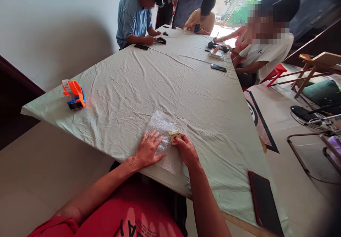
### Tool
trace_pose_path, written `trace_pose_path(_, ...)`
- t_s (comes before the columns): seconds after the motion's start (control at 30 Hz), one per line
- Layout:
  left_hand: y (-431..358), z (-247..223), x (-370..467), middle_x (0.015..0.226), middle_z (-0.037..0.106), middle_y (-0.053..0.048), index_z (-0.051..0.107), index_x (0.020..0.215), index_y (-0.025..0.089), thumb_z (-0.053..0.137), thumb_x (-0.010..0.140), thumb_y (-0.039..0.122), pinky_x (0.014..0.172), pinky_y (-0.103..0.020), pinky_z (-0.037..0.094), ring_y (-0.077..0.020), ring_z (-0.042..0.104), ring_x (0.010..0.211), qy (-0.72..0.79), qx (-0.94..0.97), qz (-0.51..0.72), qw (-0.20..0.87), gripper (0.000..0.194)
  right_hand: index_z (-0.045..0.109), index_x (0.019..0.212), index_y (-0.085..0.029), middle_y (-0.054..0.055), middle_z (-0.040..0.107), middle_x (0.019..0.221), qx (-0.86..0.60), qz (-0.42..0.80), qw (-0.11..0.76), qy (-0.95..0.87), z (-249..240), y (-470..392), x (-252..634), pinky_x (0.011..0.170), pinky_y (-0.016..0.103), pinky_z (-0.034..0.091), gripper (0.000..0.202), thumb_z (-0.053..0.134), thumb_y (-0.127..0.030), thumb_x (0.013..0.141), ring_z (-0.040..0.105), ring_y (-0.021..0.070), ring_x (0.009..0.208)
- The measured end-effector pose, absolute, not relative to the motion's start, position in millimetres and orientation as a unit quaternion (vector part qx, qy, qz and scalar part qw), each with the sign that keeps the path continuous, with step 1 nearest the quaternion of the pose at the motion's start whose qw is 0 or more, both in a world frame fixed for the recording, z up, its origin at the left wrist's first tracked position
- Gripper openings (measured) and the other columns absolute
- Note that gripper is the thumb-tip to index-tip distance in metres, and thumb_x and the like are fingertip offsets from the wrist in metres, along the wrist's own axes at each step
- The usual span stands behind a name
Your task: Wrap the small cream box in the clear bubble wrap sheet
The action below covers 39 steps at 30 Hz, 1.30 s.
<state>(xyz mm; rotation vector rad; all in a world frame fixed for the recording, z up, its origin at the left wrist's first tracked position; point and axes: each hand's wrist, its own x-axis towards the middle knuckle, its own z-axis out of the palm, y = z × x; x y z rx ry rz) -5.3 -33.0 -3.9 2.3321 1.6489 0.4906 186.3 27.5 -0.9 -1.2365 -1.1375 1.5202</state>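
A sheet of bubble wrap (170, 159) lies on the cloth-covered table in front of me. My left hand (149, 148) rests flat on its left part, fingers spread. Pinched between the thumb and fingers of my right hand (188, 151) is a small cream-coloured box (174, 137) with a red mark on its face. The box is over the right part of the sheet; whether it touches the wrap I cannot tell. My right thumb covers part of the box.
An orange and blue tape dispenser (76, 95) stands at the table's left corner. A dark phone (265, 201) lies at the near right edge, another phone (218, 68) farther up. Several people sit around the far end, with small items before them. Folding chairs (309, 151) stand at right.
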Motion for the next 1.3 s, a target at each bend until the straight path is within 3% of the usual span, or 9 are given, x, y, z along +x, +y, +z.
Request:
trace_pose_path(0.13, -33.4, -14.0, -15.2, 0.156, 0.040, -0.017, 0.040, 0.149, 0.015, 0.061, 0.083, 0.062, 0.123, -0.058, 0.014, -0.0347, 0.028, 0.149, 0.579, 0.794, 0.143, 0.117, 0.084, 0.062, 0.104, -0.020, 0.006, 0.072, 0.097, -0.503, 0.568, 0.388, -0.524, 4.3, 26.1, 185.7, 0.074, 0.033, 0.052, 0.046, 0.075, -0.049, 0.070, 0.065, 0.0217, 0.083)
trace_pose_path(0.3, -34.4, -20.4, -13.0, 0.157, 0.039, -0.016, 0.035, 0.151, 0.014, 0.060, 0.082, 0.065, 0.124, -0.055, 0.011, -0.0333, 0.027, 0.149, 0.581, 0.790, 0.159, 0.113, 0.089, 0.062, 0.108, -0.020, 0.005, 0.071, 0.095, -0.515, 0.443, 0.303, -0.668, 16.6, 20.9, 177.9, 0.076, 0.035, 0.051, 0.043, 0.072, -0.046, 0.075, 0.065, 0.0219, 0.083)
trace_pose_path(0.43, -34.6, -24.0, -12.8, 0.157, 0.039, -0.016, 0.031, 0.153, 0.013, 0.060, 0.083, 0.063, 0.124, -0.055, 0.010, -0.0328, 0.026, 0.150, 0.581, 0.789, 0.168, 0.113, 0.091, 0.063, 0.109, -0.023, 0.007, 0.070, 0.107, -0.496, 0.289, 0.246, -0.781, 18.0, 16.1, 170.2, 0.089, 0.041, 0.048, 0.034, 0.069, -0.034, 0.078, 0.063, 0.0264, 0.100)
trace_pose_path(0.53, -34.9, -24.7, -13.3, 0.158, 0.038, -0.016, 0.029, 0.153, 0.013, 0.059, 0.083, 0.063, 0.124, -0.054, 0.009, -0.0326, 0.025, 0.150, 0.580, 0.788, 0.169, 0.114, 0.092, 0.061, 0.113, -0.022, 0.008, 0.069, 0.109, -0.489, 0.237, 0.215, -0.812, 15.8, 13.7, 169.3, 0.090, 0.042, 0.047, 0.033, 0.066, -0.030, 0.082, 0.062, 0.0270, 0.101)
trace_pose_path(1.3, -34.5, -21.3, -14.1, 0.157, 0.039, -0.015, 0.024, 0.155, 0.016, 0.059, 0.082, 0.062, 0.124, -0.054, 0.010, -0.0332, 0.027, 0.149, 0.583, 0.789, 0.159, 0.109, 0.093, 0.063, 0.114, -0.022, 0.008, 0.070, 0.103, -0.498, 0.210, 0.207, -0.816, 12.6, 16.7, 172.3, 0.085, 0.038, 0.048, 0.033, 0.068, -0.032, 0.083, 0.063, 0.0259, 0.097)
